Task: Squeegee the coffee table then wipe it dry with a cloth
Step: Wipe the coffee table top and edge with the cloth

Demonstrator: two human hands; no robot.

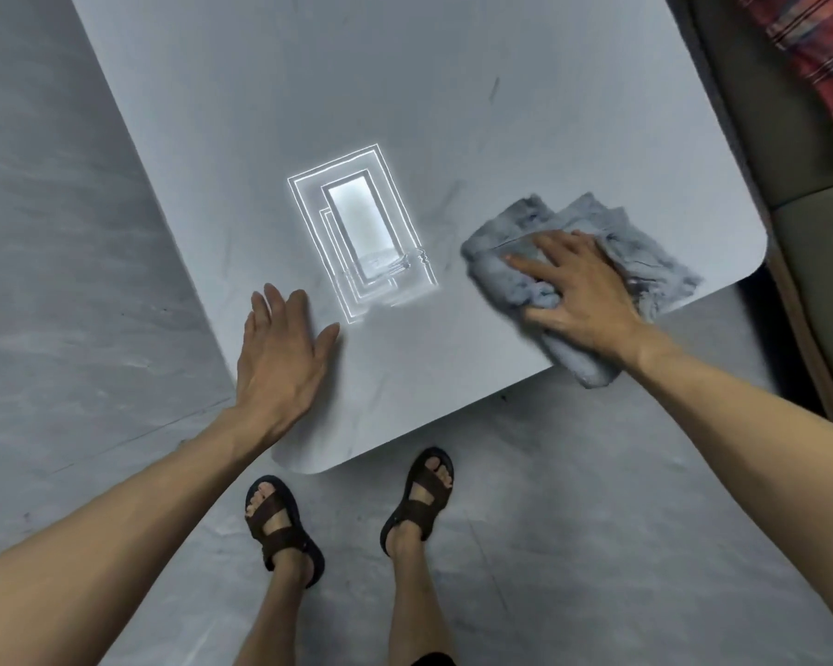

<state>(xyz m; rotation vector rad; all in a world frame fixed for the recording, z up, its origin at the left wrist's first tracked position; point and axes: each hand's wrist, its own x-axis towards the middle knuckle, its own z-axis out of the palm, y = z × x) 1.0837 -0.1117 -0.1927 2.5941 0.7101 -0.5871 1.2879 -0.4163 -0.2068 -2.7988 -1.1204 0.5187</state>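
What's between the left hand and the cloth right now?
No object, in the head view: between the left hand and the cloth is bare coffee table, showing only a bright rectangular light reflection and faint streaks.

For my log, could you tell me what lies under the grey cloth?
The crumpled grey cloth rests on the pale grey coffee table, right hand pressing it; the surface beneath is covered.

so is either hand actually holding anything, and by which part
Nothing is gripped. The right hand presses flat, fingers spread, on the middle of the cloth; the left hand lies open on the coffee table.
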